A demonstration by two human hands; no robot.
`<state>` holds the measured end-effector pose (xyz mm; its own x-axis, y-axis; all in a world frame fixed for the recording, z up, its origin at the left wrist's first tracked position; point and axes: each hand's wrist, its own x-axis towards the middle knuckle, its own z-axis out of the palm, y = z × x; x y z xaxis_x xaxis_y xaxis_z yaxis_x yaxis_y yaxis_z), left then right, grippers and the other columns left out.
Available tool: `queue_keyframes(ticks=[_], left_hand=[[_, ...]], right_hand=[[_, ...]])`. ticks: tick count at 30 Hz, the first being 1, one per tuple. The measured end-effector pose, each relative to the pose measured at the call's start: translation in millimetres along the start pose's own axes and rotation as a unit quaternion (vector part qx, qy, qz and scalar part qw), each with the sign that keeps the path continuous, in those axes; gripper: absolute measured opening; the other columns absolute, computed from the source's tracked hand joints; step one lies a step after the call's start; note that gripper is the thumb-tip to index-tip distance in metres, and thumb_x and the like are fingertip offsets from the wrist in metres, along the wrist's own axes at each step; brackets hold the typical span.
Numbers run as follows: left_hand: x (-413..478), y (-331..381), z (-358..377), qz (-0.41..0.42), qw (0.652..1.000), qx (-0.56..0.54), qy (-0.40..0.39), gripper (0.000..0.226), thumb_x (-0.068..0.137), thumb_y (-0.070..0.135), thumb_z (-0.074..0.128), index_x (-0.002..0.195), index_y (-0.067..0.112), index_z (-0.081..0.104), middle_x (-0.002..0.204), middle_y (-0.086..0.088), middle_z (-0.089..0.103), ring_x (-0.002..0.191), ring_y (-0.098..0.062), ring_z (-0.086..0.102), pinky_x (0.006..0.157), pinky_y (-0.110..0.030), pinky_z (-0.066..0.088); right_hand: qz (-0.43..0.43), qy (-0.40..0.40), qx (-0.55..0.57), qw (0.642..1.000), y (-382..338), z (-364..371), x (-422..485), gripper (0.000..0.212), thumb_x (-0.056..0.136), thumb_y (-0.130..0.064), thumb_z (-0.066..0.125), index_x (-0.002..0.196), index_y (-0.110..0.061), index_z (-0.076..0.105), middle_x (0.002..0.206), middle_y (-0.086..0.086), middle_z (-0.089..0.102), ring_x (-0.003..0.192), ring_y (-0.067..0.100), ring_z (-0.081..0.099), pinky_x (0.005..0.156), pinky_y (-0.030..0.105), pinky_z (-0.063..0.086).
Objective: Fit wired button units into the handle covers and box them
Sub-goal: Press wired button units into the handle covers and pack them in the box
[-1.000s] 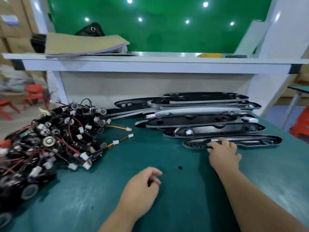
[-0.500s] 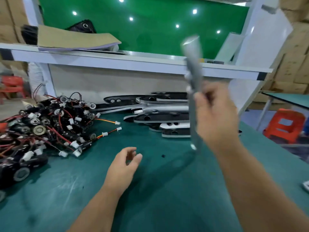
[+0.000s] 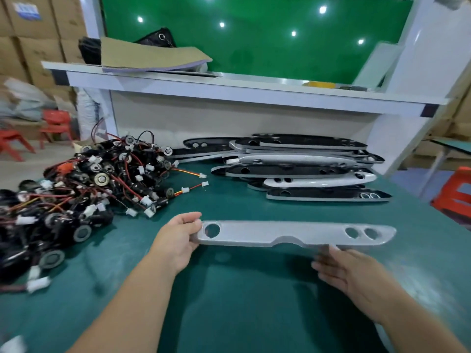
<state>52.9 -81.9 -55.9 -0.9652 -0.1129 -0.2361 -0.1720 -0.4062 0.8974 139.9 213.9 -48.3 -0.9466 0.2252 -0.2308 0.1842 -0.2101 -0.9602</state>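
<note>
Two hands (image 3: pixel 175 240) (image 3: pixel 353 275) — one grey cover (image 3: pixel 293 233) (stack (image 3: pixel 300 171) uncounted)

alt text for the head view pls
A left hand grips one end of a silver handle cover over a green table, the open right hand near its other half. A pile of wired button units lies at left; more covers are stacked behind.

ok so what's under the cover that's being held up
Below the cover is green table in shadow, plus straight fingers of the right hand at its near edge. The left hand grips its left end. Its underside and the table strip behind it are hidden.
</note>
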Motion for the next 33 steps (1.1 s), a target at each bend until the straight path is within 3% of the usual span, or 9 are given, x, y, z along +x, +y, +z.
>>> queue_keyframes(ticks=[3,6,8,9,12,15,19,24,33], left_hand=[[0,10,-10,0.031,0.999,0.01,0.007,0.023,0.091,-0.01,0.05,0.083,0.011,0.057,0.077,-0.005,0.055,0.055,-0.013,0.057,0.052,-0.022,0.051],[-2,14,-14,0.054,0.998,0.012,0.003,0.024,0.09,-0.012,0.05,0.08,0.01,0.055,0.071,-0.005,0.052,0.049,-0.012,0.059,0.043,-0.016,0.047],[-3,15,-12,0.06,0.998,0.01,-0.006,0.024,0.09,-0.012,0.049,0.081,0.009,0.055,0.067,-0.004,0.052,0.046,-0.01,0.06,0.041,-0.015,0.046],[-5,17,-11,0.063,0.998,0.01,-0.011,0.023,0.09,-0.012,0.049,0.081,0.009,0.055,0.066,-0.003,0.053,0.045,-0.01,0.06,0.042,-0.015,0.047],[-5,22,-11,0.064,0.996,0.045,-0.036,0.021,0.09,-0.01,0.051,0.082,0.009,0.056,0.065,-0.003,0.058,0.049,-0.01,0.059,0.051,-0.021,0.049],[8,34,-13,0.085,0.975,0.207,-0.004,0.012,0.096,0.01,0.054,0.087,0.012,0.061,0.08,-0.005,0.063,0.067,-0.019,0.058,0.069,-0.036,0.048],[61,54,-15,0.212,0.749,0.606,0.161,0.032,0.098,0.034,0.047,0.118,0.015,0.064,0.121,-0.015,0.056,0.114,-0.035,0.049,0.098,-0.042,0.04],[119,47,-4,0.089,0.612,0.773,0.143,0.049,0.095,0.048,0.04,0.14,0.029,0.037,0.142,-0.007,0.03,0.131,-0.032,0.03,0.102,-0.052,0.032],[135,49,-13,0.057,0.641,0.749,0.157,0.056,0.094,0.048,0.044,0.143,0.027,0.025,0.132,-0.014,0.027,0.118,-0.04,0.046,0.091,-0.049,0.043]], right_hand=[[0.075,-0.07,-0.191,0.976,-6,-2,-7,0.03,0.091,-0.03,0.058,0.086,-0.003,0.071,0.088,0.014,0.073,0.07,0.024,0.07,0.057,0.029,0.054],[-0.124,0.0,-0.438,0.89,-11,10,-3,0.025,0.088,-0.033,0.062,0.069,-0.018,0.068,0.072,-0.006,0.07,0.067,0.011,0.067,0.06,0.018,0.043],[-0.315,0.067,-0.581,0.747,-10,23,5,0.012,0.082,-0.042,0.067,0.089,-0.032,0.066,0.096,-0.018,0.065,0.093,0.008,0.062,0.079,0.019,0.04],[-0.326,0.05,-0.633,0.7,-10,27,10,0.04,0.079,-0.051,0.067,0.115,-0.033,0.061,0.119,-0.019,0.057,0.115,0.009,0.053,0.098,0.025,0.034],[-0.25,-0.038,-0.726,0.639,-3,23,34,0.085,0.076,-0.075,0.047,0.148,-0.037,0.02,0.146,-0.023,0.029,0.14,0.001,0.019,0.116,0.041,-0.002],[-0.287,-0.046,-0.714,0.637,3,20,47,0.078,0.074,-0.078,0.042,0.142,-0.04,0.029,0.139,-0.026,0.038,0.13,-0.003,0.032,0.116,0.034,0.001],[-0.307,0.027,-0.681,0.664,3,12,53,0.073,0.073,-0.074,0.047,0.135,-0.037,0.041,0.132,-0.023,0.047,0.124,0.0,0.041,0.113,0.027,0.012],[-0.296,0.048,-0.679,0.671,5,9,53,0.073,0.072,-0.073,0.045,0.135,-0.038,0.041,0.131,-0.022,0.047,0.123,0.001,0.041,0.111,0.026,0.011],[-0.295,0.07,-0.665,0.682,5,3,55,0.071,0.072,-0.073,0.045,0.134,-0.04,0.04,0.13,-0.025,0.046,0.123,0.0,0.04,0.111,0.025,0.01]])
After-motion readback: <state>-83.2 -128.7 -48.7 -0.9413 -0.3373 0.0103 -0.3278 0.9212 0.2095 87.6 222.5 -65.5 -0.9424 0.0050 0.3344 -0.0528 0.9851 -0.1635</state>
